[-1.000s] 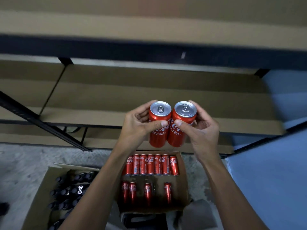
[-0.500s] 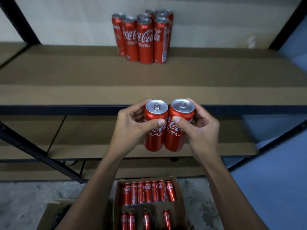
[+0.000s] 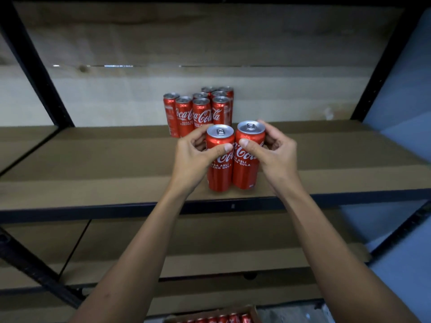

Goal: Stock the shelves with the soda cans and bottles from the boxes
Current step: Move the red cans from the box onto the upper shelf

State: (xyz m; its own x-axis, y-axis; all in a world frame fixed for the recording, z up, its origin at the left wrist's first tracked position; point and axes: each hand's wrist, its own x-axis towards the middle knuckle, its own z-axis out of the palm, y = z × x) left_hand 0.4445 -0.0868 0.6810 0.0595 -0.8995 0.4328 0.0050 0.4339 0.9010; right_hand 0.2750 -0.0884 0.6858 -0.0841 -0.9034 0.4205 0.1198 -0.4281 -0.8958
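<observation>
Red soda cans are being stocked, two at a time, onto the brown shelf board [image 3: 93, 173]. One can, the left can [image 3: 220, 170], is held in the grip of the left hand [image 3: 193, 159], with the thumb laid across its front and the fingers curled behind; the right can [image 3: 246, 166] is held in like manner by the right hand [image 3: 275, 157]. Both cans are upright and touching side by side, just in front of the standing cluster of cans [image 3: 198, 113] already placed at the back of the shelf. Their bases are seen near the front edge of the board; whether they rest on it or are held just above it cannot be told. The step in hand is judged to be the setting-down of this pair. The next move is judged to call for the pair to be slid back against the cluster, kept upright and in line, and then released. A risk of knocking the cluster is noted if the pair is pushed too hard. More cans are visible in the cardboard box [image 3: 253, 310] far below the cluster, so the task is judged unfinished.
</observation>
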